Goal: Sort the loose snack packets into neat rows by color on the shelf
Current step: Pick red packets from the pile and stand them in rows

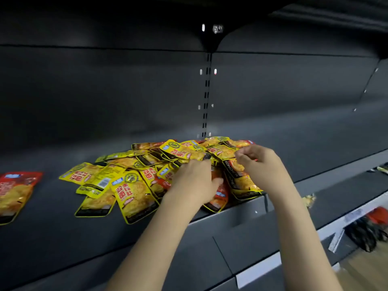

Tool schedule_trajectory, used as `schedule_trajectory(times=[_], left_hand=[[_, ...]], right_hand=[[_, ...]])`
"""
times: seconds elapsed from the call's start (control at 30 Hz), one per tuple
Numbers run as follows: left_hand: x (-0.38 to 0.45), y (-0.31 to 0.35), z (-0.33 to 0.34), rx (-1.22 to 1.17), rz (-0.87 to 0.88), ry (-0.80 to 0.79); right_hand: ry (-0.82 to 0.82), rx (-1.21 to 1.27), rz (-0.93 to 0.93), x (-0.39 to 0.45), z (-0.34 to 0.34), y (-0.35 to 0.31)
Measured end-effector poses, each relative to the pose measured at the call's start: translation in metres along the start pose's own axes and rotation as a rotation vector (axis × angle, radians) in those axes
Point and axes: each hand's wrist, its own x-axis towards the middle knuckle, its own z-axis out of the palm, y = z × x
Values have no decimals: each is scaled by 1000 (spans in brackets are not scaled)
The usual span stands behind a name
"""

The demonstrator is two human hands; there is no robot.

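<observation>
**Digging reds out of the yellow heap**

Both hands work in the pile (168, 171) of mostly yellow packets, mid-shelf (52, 217) near the front lip. The left hand (194, 181) lies palm-down on it, fingers curled into the packets; what it grips I cannot tell. The right hand (257, 162) hovers with fingertips pinched together, apparently on a packet edge. One red packet (15, 192) lies alone, well apart at left. Sorting has barely begun, it seems; next, lift a red one free without dragging the neighbours along.

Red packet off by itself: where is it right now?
Head view: the red packet lies flat at the far left of the shelf, cut by the frame edge and apart from the yellow pile where both hands work.
</observation>
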Motion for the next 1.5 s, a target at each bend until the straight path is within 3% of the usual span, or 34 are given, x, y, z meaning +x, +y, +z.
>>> schedule_trajectory(times=[0.1,0.17,0.37,0.5,0.67,0.87,0.97,1.07,1.3,1.5], left_hand=[[-3,17,14,182,-73,-84],[-3,22,17,173,-113,-95],[-7,17,17,-168,-211,44],[-17,5,15,-510,-267,229],[-28,-11,2,-737,-275,433],[-50,-20,-18,-850,-239,629],[-56,-21,-24,-804,-223,717],[-57,-22,-22,-739,-205,764],[-52,-15,-16,-752,-152,806],[-51,-19,-19,-956,-197,879]], right_hand=[[-31,34,7,2,-6,15],[-63,33,13,4,-7,23],[-91,35,-7,9,-9,36],[-60,16,-17,13,-10,42],[-64,-53,-28,25,-11,47],[-331,-221,-99,58,-25,63],[-458,-447,-4,67,-30,64],[-510,-467,73,70,-25,63],[-303,-664,37,56,-8,45],[-159,-394,18,52,-9,28]])
